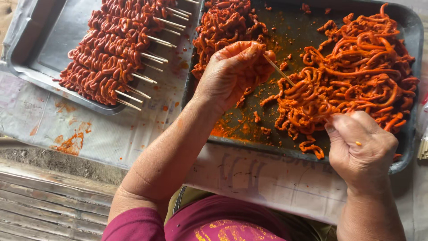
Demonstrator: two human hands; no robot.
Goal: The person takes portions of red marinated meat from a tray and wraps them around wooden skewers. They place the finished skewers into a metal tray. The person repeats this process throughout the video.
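Left hand [232, 73] is pinching a thin bamboo skewer [278, 70] between thumb and fingertips, fingers closed tight on the blunt end; the stick is pointing down and right, tip going into the heap of orange-red marinated intestine strips [356, 76]. A threaded bunch of strips is hanging under the left palm, partly hidden by the hand, so can't tell how much is already on the stick. Right hand [361, 145] is sitting at the near edge of the heap, fingers curled in and closed on a strip end; the grip itself is facing away from the camera, so the exact pinch is not showing. Heap is lying in a dark metal tray [412, 27], filling its right half; a second smaller clump [225, 22] is lying at the tray's far left corner, with loose bits and orange marinade smeared on the bare floor between. Just left of that tray, a lighter grey tray [31, 40] is holding a row of finished skewers [107, 53], packed side by side, bare stick ends pointing right. Both trays are resting on stained paper sheeting [111, 134] with orange drips. Bundle of unused sticks [422, 149] is showing at the right frame edge. Person is wearing a maroon shirt [209, 221].
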